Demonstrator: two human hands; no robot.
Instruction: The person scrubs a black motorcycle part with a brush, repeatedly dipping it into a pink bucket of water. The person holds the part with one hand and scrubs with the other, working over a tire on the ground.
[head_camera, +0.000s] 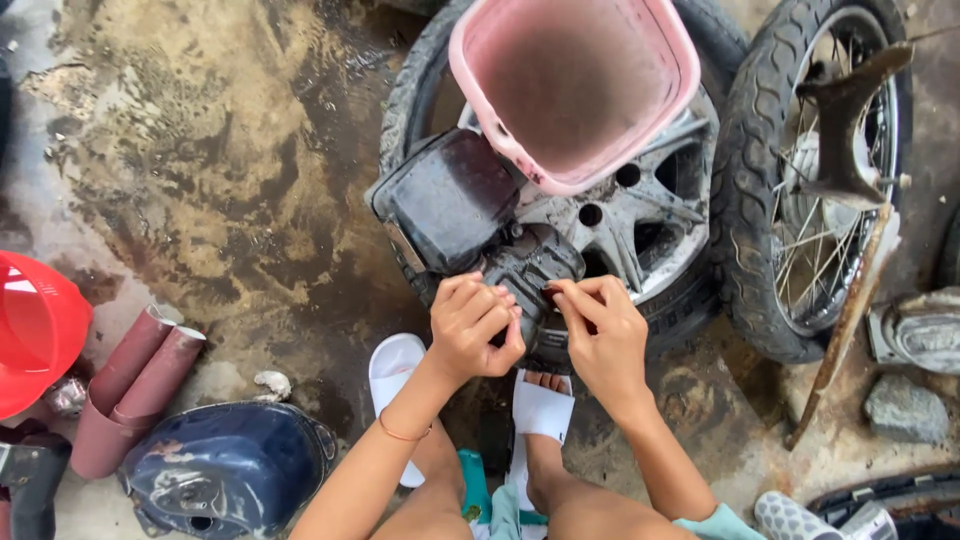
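A dark, greasy engine part (455, 200) with a boxy black cover rests on a car wheel (640, 215) that lies flat on the floor. My left hand (475, 325) is closed around the near end of that part. My right hand (600, 325) pinches a small dark piece at the same spot, fingertips almost touching the left hand. What the fingers hold is too small to make out. A pink plastic bucket (570, 85) stands on the wheel just beyond the part. My feet in white slippers (395, 365) are planted below the hands.
A spoked motorcycle wheel (810, 180) leans at the right, with a rusty bar (845, 320) across it. At the left are a red basin (35, 325), rolled maroon sheets (135, 385) and a blue fuel tank (225, 470). A stone (905, 408) lies at the right. The concrete floor is wet and oily.
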